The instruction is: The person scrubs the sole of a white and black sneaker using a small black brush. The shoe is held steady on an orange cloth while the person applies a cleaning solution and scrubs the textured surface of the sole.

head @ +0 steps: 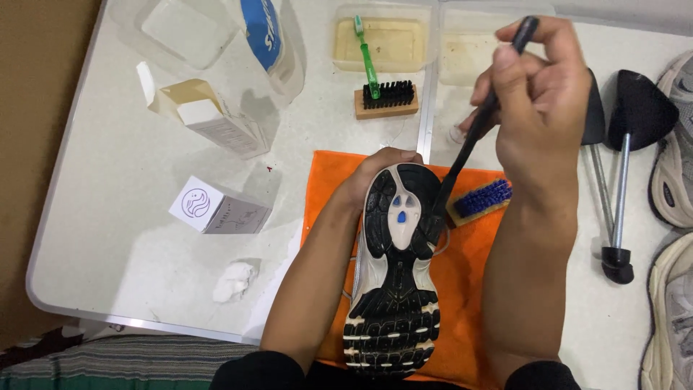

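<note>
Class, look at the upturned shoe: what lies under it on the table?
Under the shoe lies an orange cloth, spread on the white table. The left hand grips the shoe's far end. The cloth's middle and the shoe's upper are hidden.

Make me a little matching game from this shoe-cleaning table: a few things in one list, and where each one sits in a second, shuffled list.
Things:
1. green toothbrush
2. blue-bristled brush
3. upturned shoe
4. thin black tool

Places:
a. gripped in the right hand, tip at the shoe's sole
b. lying on the orange cloth, right of the shoe
c. steadied by the left hand, sole facing up
d. resting across a black-bristled brush and a plastic tray

Pairs: 1-d, 2-b, 3-c, 4-a
</note>
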